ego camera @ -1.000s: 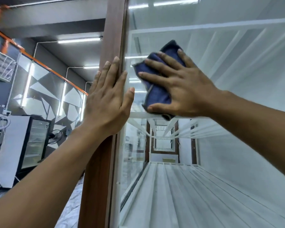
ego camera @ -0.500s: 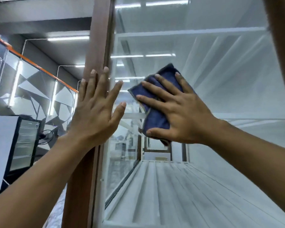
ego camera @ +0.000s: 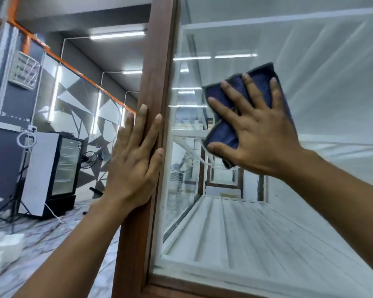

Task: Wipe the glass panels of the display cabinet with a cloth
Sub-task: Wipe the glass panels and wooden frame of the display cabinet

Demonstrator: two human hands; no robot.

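Right hand (ego camera: 260,136): flat, fingers spread, pressing blue cloth (ego camera: 226,134) on glass panel (ego camera: 310,87), two o'clock.
Left hand (ego camera: 134,160): flat on wooden frame (ego camera: 157,61), centre.
Fridge (ego camera: 58,168): nine o'clock.

Bright, even indoor light. Source: 2 ceiling tubes (ego camera: 117,35) above the left hand (ego camera: 134,160), plus wall strips (ego camera: 56,93) left of it. Tube reflections streak the glass panel (ego camera: 321,72) above and left of the right hand (ego camera: 258,134) (mild glare, no washout). Hands sharp, shadows faint. Floor (ego camera: 30,244) below the left hand smeared. Wooden frame (ego camera: 157,61) bows from lens distortion.
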